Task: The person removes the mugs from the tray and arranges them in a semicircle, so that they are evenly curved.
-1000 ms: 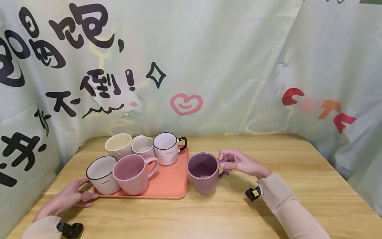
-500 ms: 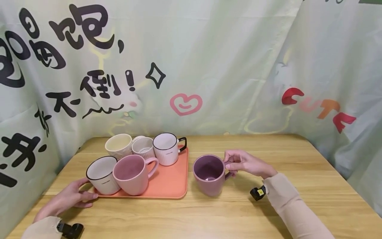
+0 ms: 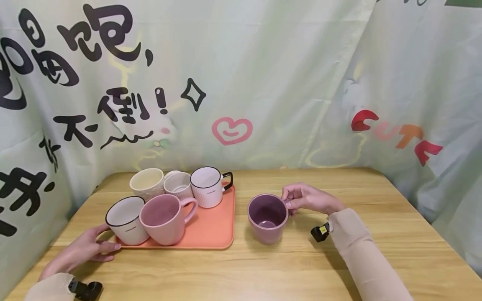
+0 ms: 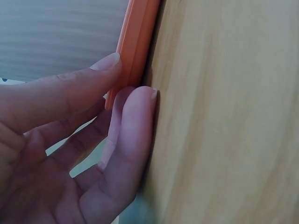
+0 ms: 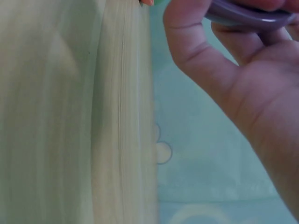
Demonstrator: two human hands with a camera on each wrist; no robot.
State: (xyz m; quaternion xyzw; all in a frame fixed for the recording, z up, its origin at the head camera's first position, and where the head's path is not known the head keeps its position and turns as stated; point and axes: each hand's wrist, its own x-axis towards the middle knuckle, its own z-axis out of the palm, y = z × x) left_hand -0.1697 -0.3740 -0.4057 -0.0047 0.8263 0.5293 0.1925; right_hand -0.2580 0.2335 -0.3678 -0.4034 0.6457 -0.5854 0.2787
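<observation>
In the head view my right hand (image 3: 310,198) holds a purple mug (image 3: 268,236) by its handle, to the right of the coral tray (image 3: 211,234). The mug's mouth faces up and toward me, and the fingers hide most of the handle. In the right wrist view, fingers curl round the purple handle (image 5: 252,17). My left hand (image 3: 88,246) pinches the tray's near left corner. The left wrist view has the thumb on the orange rim (image 4: 135,46) and fingertips beneath it. Beside that hand on the tray stand a black-rimmed white mug (image 3: 129,230) and a pink mug (image 3: 165,230).
Along the tray's back stand a cream cup (image 3: 147,184), a small ribbed white cup (image 3: 178,186) and a white mug with a black handle (image 3: 207,190). The wooden table (image 3: 244,276) reaches back to a printed curtain (image 3: 278,83).
The purple mug has moved right, away from the tray's edge, and has turned so its handle points more away from me. My left hand keeps its grip on the tray corner.
</observation>
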